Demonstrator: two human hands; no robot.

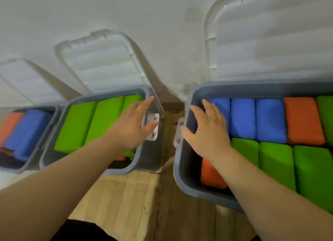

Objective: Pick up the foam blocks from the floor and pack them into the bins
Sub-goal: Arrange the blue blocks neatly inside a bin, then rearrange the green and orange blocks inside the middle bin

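You get no readable text here: nothing legible on the grey bins (187, 184), clear lids (100, 64), foam blocks (270, 120) or white latches (153, 125). The view is blurry.

head view looks steeply down, close over bins (144, 161) by a wall (126, 15).

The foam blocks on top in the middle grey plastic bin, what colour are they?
Bright green foam blocks, all three; the head view shows them best.

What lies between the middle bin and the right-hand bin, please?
In the head view, only a narrow strip of bare wooden floor separates the middle bin from the right-hand bin; no block lies there.
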